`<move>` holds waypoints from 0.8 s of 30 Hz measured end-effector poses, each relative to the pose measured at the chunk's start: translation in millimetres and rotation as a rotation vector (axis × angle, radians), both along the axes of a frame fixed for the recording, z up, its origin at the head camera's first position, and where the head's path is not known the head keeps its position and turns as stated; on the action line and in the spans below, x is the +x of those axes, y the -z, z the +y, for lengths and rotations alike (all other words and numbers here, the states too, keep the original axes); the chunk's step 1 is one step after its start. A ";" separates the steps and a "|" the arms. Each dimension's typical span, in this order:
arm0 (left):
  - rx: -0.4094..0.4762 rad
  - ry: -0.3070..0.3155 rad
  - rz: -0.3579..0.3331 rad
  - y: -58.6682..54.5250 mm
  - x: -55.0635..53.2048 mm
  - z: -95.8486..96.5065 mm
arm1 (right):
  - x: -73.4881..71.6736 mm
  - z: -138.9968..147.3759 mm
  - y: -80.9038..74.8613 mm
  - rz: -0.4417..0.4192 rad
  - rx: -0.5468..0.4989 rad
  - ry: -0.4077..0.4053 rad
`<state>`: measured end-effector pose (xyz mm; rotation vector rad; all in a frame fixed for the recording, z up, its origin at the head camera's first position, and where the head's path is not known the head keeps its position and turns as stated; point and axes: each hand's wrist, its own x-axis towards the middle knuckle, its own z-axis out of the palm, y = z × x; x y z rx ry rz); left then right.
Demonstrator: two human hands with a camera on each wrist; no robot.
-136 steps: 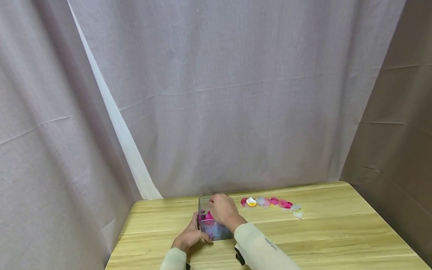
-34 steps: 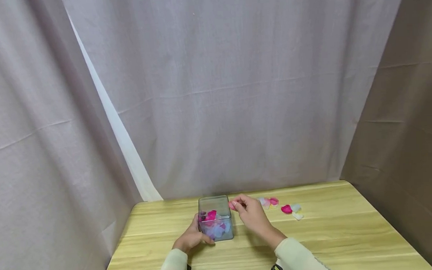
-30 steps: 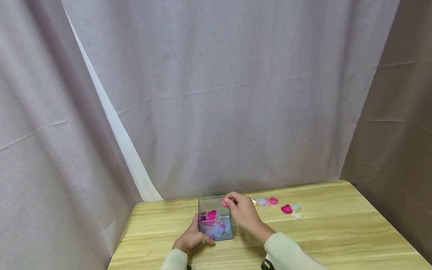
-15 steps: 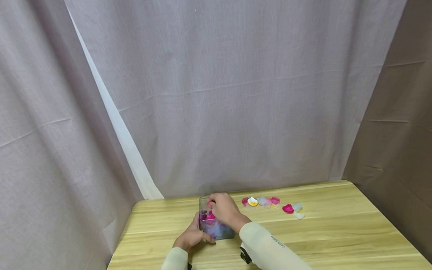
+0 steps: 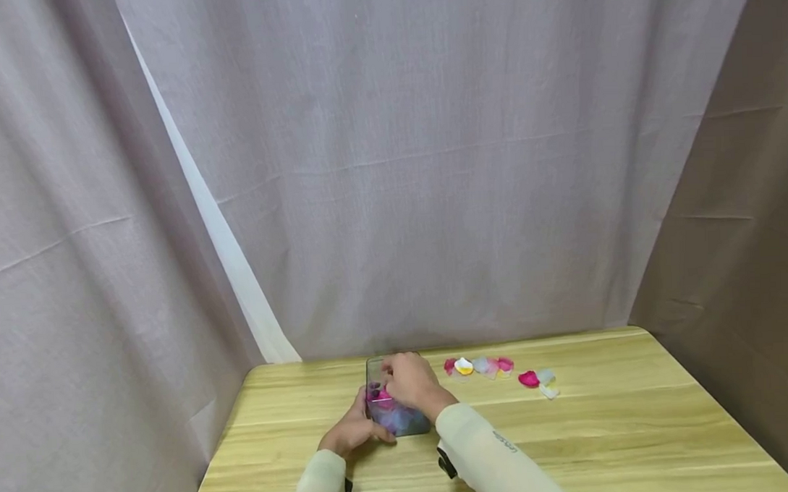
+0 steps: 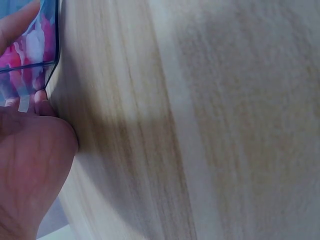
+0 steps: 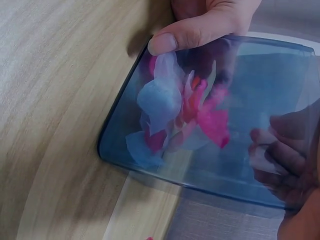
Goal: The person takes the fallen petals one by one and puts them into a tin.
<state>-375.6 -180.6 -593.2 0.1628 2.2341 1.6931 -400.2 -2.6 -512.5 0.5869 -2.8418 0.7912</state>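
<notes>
A clear, bluish-tinted plastic box (image 5: 400,422) stands on the table, holding artificial flower petals (image 7: 160,102) in pink, white, pale blue and purple. My left hand (image 5: 353,430) grips the box from its left side, thumb along the near wall and the other fingers round behind. In the right wrist view, the left thumb (image 7: 164,44) presses on a box edge. My right hand (image 5: 413,381) is over the box opening with its fingers bent down inside. Through the tinted wall, a pale petal (image 7: 261,156) shows at the right fingertips.
Right of the box, loose petals lie in a row: a white-and-yellow petal (image 5: 463,367), a pink petal (image 5: 505,364), a deep pink petal (image 5: 529,379) and a white petal (image 5: 549,392). Grey curtains (image 5: 431,201) hang behind the wooden table (image 5: 602,427).
My right hand has carried a pink petal leftward from beside the box to inside its opening. A few petals have left the row since the oldest frame. My left hand stays on the box.
</notes>
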 end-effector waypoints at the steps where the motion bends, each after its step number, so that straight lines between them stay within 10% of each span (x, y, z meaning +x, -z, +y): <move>1: -0.004 -0.002 -0.002 -0.4 -0.1 0.3 | 0.3 0.2 -0.2 -0.003 -0.002 0.002; 24: -0.018 -0.006 -0.007 -6.2 1.6 0.4 | 3.2 2.3 -0.5 0.040 -0.084 -0.003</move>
